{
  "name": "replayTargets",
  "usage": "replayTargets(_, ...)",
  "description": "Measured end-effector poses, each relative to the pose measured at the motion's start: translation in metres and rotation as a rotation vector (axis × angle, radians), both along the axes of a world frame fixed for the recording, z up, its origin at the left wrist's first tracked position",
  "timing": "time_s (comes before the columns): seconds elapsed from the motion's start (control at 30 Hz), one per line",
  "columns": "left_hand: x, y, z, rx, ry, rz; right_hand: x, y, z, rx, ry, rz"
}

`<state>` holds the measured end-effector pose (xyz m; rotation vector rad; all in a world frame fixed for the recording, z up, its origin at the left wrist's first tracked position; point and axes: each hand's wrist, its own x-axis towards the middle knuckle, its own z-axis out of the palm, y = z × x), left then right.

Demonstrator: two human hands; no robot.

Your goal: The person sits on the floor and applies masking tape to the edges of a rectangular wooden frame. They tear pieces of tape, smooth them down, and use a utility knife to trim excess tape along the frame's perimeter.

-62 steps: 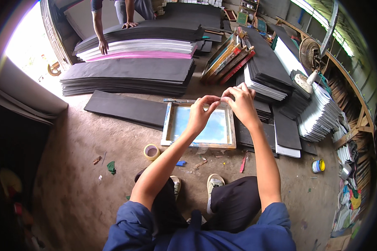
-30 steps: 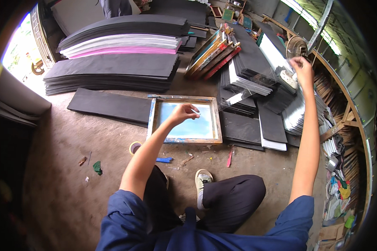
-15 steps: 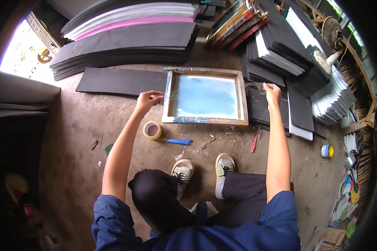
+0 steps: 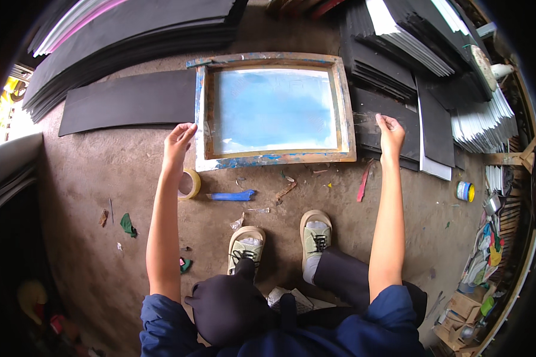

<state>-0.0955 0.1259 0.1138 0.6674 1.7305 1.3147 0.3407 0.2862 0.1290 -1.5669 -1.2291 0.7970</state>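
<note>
A wooden screen-printing frame [image 4: 280,159] with paint-stained edges lies flat ahead of me, its mesh [image 4: 274,110] blue with white margins. My left hand [image 4: 178,146] is beside the frame's left edge, thumb and fingers pinched together. Past the frame's right edge, my right hand [image 4: 391,135] pinches the end of a strip of clear tape [image 4: 365,113]. The strip runs toward the frame; over the mesh it is too transparent to follow, though its left end appears to be in my left hand. A roll of tape [image 4: 191,184] on the floor is partly hidden behind my left forearm.
A blue plastic strip [image 4: 232,196] and a red scrap [image 4: 364,183] lie on the floor near my shoes. Black sheets [image 4: 131,101] lie left of the frame, with taller stacks [image 4: 143,41] behind. More sheets [image 4: 437,122] and a small paint can [image 4: 465,191] are at right.
My view has shifted, so the frame appears larger and higher. My left hand has moved slightly away from the frame's left edge. Both hands keep their pinch on the tape.
</note>
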Motion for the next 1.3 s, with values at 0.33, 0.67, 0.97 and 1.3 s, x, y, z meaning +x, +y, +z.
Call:
replayTargets(0.33, -0.004, 0.026, -0.029, -0.082, 0.469, 0.036, 0.004, 0.006, -0.027, -0.194, -0.083, 0.043)
replayTargets(0.67, 0.018, 0.034, -0.025, -0.051, 0.628, 0.129, -0.004, 0.009, -0.044, -0.16, -0.104, 0.042)
replayTargets(0.97, 0.012, 0.026, -0.013, -0.155, 1.02, -0.044, -0.019, 0.013, -0.031, -0.198, -0.461, 0.077)
replayTargets(1.3, 0.021, 0.005, -0.043, -0.155, 0.921, -0.357, 0.022, -0.015, -0.062, -0.295, -0.618, 0.098)
